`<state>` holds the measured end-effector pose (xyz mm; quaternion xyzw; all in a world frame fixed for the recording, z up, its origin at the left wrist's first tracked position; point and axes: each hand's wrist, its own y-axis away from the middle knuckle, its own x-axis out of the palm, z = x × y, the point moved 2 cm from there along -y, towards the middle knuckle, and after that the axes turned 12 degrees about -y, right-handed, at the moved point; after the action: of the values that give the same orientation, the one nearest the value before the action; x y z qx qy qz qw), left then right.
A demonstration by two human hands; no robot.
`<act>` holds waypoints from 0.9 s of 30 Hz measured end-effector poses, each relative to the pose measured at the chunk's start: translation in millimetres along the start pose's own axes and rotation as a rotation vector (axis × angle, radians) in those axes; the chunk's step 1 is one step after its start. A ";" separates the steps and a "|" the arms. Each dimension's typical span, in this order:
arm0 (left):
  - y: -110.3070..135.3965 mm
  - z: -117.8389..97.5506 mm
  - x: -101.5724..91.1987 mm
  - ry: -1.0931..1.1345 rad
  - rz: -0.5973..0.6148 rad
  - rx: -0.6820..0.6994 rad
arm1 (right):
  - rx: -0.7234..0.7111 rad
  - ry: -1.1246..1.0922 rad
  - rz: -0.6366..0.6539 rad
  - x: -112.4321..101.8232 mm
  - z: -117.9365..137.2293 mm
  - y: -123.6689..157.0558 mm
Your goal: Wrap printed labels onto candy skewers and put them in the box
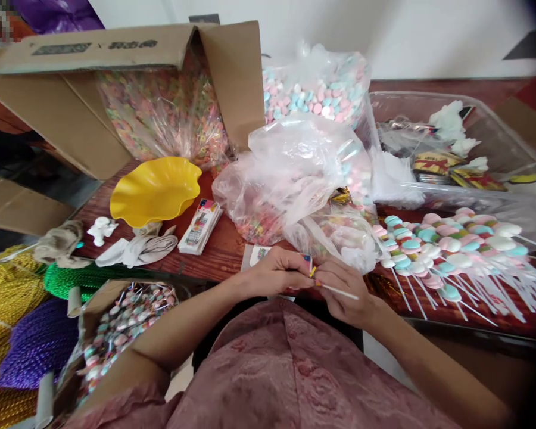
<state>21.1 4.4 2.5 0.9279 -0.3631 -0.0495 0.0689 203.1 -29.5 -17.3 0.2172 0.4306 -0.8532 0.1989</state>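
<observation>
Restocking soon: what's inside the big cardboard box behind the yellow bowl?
The cardboard box lies open on its side, holding a clear bag packed with small multicoloured candies. Anything behind or beneath that bag is covered.

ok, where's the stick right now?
Head view, low centre: the stick is held in the right hand, its tip meeting the left hand, at the table's near edge just in front of the candy bag.
</observation>
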 end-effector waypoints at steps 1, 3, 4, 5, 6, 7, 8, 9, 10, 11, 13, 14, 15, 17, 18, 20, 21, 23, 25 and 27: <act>1.5 -0.5 -1.2 0.042 0.054 -0.050 | -0.095 0.056 0.033 -2.0 2.7 0.0; 4.8 -1.9 -3.1 0.067 0.158 -0.125 | -0.205 0.126 0.128 -6.3 8.2 -2.4; 6.1 -2.8 -3.9 0.065 0.201 -0.148 | -0.239 0.154 0.184 -8.7 11.3 -5.1; 7.2 -3.6 -4.5 0.066 0.238 -0.167 | -0.274 0.179 0.233 -11.3 14.7 -8.8; 7.8 -4.2 -5.0 0.074 0.272 -0.185 | -0.320 0.200 0.271 -13.9 18.4 -13.2; 8.1 -4.5 -5.5 0.092 0.303 -0.204 | -0.373 0.215 0.294 -16.4 22.4 -18.1; 8.1 -4.3 -5.9 0.115 0.336 -0.226 | -0.426 0.225 0.309 -18.4 26.1 -23.2; 7.8 -3.7 -6.1 0.136 0.376 -0.251 | -0.470 0.225 0.318 -19.6 29.4 -27.9; 7.5 -2.6 -6.3 0.152 0.417 -0.275 | -0.501 0.218 0.330 -20.0 31.9 -32.2; 7.1 -1.1 -6.5 0.160 0.458 -0.298 | -0.517 0.202 0.344 -19.3 33.5 -35.5; 6.4 2.6 -6.2 0.157 0.528 -0.327 | -0.498 0.147 0.377 -15.6 34.1 -39.4; 6.2 4.5 -5.5 0.148 0.558 -0.332 | -0.477 0.112 0.390 -12.9 33.5 -39.9; 6.0 6.3 -4.5 0.138 0.590 -0.334 | -0.462 0.078 0.398 -10.0 32.8 -39.8; 5.6 9.5 -2.0 0.128 0.654 -0.331 | -0.446 0.034 0.406 -4.5 31.8 -39.2; 4.9 10.7 -1.5 0.133 0.687 -0.325 | -0.445 0.028 0.403 -2.2 32.0 -39.3; 2.2 11.8 -5.8 0.147 0.732 -0.290 | -0.447 0.036 0.384 0.5 34.4 -41.7; -0.2 11.4 -12.0 0.138 0.723 -0.263 | -0.442 0.046 0.370 1.1 36.3 -43.9; -5.4 7.3 -32.6 0.060 0.651 -0.225 | -0.422 0.085 0.334 1.4 40.0 -49.0; -7.5 -5.2 -58.0 -0.092 0.565 -0.222 | -0.389 0.154 0.314 2.9 40.1 -53.4; -4.1 -29.8 -76.5 -0.267 0.438 -0.185 | -0.322 0.224 0.312 6.3 33.1 -56.7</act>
<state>-27.9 62.2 34.3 0.8023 -0.5549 -0.1883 0.1141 161.5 -26.4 33.7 0.3399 0.5415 -0.7031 0.3114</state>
